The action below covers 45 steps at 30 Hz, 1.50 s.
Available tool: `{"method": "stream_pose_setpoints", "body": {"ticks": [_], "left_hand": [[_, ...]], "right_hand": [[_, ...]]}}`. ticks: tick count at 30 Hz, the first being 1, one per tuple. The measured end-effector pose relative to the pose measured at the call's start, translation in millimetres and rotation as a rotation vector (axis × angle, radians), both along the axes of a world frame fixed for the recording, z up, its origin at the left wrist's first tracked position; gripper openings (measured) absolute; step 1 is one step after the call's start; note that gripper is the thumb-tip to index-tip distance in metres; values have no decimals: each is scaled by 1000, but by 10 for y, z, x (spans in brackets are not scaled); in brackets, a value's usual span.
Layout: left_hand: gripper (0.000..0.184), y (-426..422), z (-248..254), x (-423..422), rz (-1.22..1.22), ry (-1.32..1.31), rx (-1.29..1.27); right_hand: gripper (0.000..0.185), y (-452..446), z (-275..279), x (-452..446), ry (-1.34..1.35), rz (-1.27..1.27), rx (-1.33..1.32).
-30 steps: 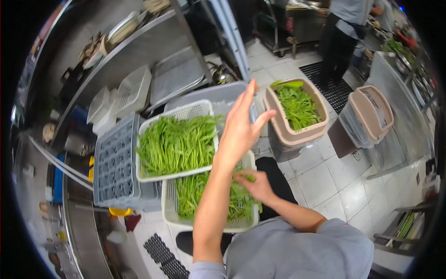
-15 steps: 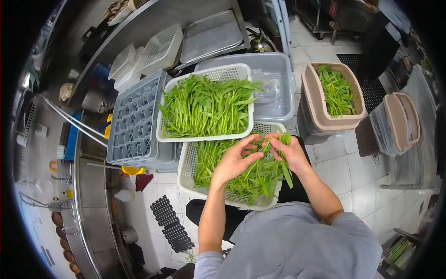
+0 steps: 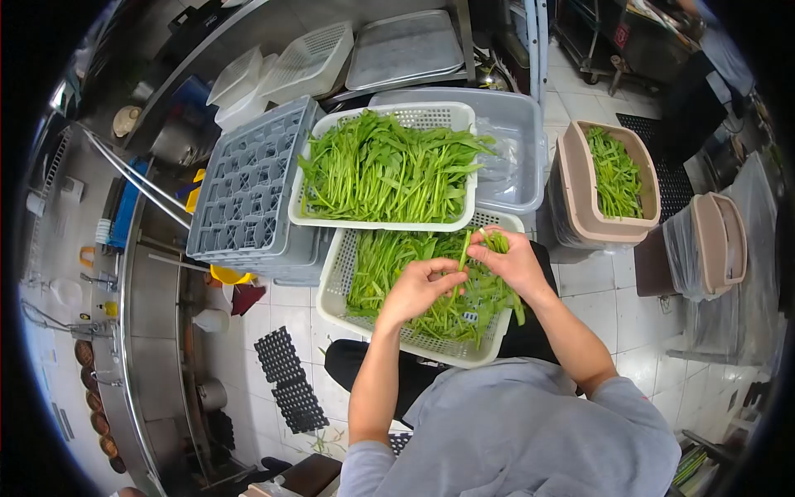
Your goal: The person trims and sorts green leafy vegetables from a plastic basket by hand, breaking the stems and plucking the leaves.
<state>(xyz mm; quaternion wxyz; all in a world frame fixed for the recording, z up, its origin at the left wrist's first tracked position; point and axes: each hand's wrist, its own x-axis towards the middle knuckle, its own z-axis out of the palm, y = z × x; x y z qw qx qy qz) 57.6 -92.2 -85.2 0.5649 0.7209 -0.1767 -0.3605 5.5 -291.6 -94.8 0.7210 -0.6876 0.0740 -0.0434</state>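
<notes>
Leafy long-stemmed greens that look like water spinach (image 3: 389,273) lie loose in the lower white basket (image 3: 334,302), which sits at my lap. Above it, my right hand (image 3: 509,258) is closed round a small bunch, its leaves hanging down toward the basket. My left hand (image 3: 422,290) pinches the lower end of a single light green stem (image 3: 464,251), whose top meets my right fingertips. A second white perforated basket (image 3: 381,224), heaped with neatly lined-up greens (image 3: 389,170), stands just beyond my hands.
Stacked grey glass racks (image 3: 248,182) stand left of the baskets. Behind is a grey tub (image 3: 522,132) with clear plastic inside. To the right are a beige-rimmed bin (image 3: 571,190) containing greens and another lidded bin (image 3: 720,244). A person (image 3: 704,99) stands at far right.
My left hand has come to pinch a stem beside the right hand's bunch, its fingers closer together than before. The whole view has shifted slightly as my head moved.
</notes>
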Motion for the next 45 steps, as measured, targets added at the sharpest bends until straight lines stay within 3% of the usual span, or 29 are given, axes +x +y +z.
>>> {"method": "stream_pose_setpoints", "body": {"ticks": [3,5,10,19,24,28,30,35,37,43,45], "left_hand": [[28,29,59,-4,-12,61,-17],[30,56,66,7,-13,97,-23],[36,143,41,37,1,255,-125],[31,299,39,24,93,-12,-151],[29,274,155,11,-29,-322,131],[30,244,181,7,14,-287,132],[30,138,236,-62,203,-516,82],[29,-54,379,-95,121,-507,163],[26,-56,336,-102,183,-550,166],[25,-53,391,-186,158,-636,239],[24,-44,382,-198,167,-638,229]], "right_hand": [[18,-35,40,41,5,83,-60],[12,-52,76,60,141,134,105],[12,-70,-48,110,144,191,249],[14,-118,-62,136,133,132,392],[16,-110,-15,115,101,135,417],[15,-131,-4,117,108,155,404],[14,-98,49,100,120,136,367],[13,-28,7,94,154,169,298],[13,-28,111,60,97,147,37],[20,18,57,22,76,91,-110],[21,17,65,17,-19,70,-303]]}}
